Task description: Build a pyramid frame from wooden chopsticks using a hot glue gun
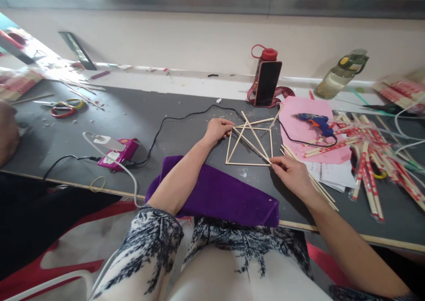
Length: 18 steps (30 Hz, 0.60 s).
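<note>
A frame of bare wooden chopsticks [247,164] lies on the grey table, with a square outline and several sticks slanting up from its corners and crossing. My left hand [219,130] pinches the upper left end of a slanting chopstick [251,144]. At the frame's near right corner, my right hand [291,171] has its fingertips closed on the lower end of that same stick; the exact contact there is partly hidden by the fingers. Loose bare chopsticks [322,190] lie beside and partly under my right hand. A folded purple cloth [226,194] sits below my left forearm.
A blue glue gun [315,123] rests on pink paper [292,110], its black cord running to a purple power strip [119,154]. Wrapped chopsticks [368,177] pile at right. A phone [268,84] leans on a red-capped bottle [268,54]. Scissors [63,107] lie left, near another person's hand [8,133].
</note>
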Tool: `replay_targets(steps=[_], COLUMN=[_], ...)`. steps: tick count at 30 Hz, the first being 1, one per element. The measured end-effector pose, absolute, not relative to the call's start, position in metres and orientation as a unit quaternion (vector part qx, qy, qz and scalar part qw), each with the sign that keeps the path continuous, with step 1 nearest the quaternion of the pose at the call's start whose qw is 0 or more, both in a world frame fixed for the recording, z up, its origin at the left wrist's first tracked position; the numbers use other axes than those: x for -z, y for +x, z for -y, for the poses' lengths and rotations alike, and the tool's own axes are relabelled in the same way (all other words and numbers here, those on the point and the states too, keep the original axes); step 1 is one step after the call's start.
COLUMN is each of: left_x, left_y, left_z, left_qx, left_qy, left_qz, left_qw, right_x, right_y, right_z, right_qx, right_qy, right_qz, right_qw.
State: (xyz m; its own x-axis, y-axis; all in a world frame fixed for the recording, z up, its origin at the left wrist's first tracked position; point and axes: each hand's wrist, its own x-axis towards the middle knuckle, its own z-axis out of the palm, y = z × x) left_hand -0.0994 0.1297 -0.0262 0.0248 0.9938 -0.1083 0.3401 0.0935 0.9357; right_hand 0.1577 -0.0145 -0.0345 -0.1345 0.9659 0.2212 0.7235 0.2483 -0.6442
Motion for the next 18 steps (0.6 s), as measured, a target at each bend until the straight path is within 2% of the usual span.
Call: replay_targets(steps=[18], left_x=[0.0271], left_y=[-0.0985], left_z=[-0.1296], left_qx=[-0.368], left_qy=[0.565], left_qz=[-0.592], left_qw=[0.443], right_x=[0.0348], right_y=[0.1589], right_z=[0.0152], right_qx=[-0.194], right_qy=[-0.587], right_qz=[0.726], right_qw=[0.301])
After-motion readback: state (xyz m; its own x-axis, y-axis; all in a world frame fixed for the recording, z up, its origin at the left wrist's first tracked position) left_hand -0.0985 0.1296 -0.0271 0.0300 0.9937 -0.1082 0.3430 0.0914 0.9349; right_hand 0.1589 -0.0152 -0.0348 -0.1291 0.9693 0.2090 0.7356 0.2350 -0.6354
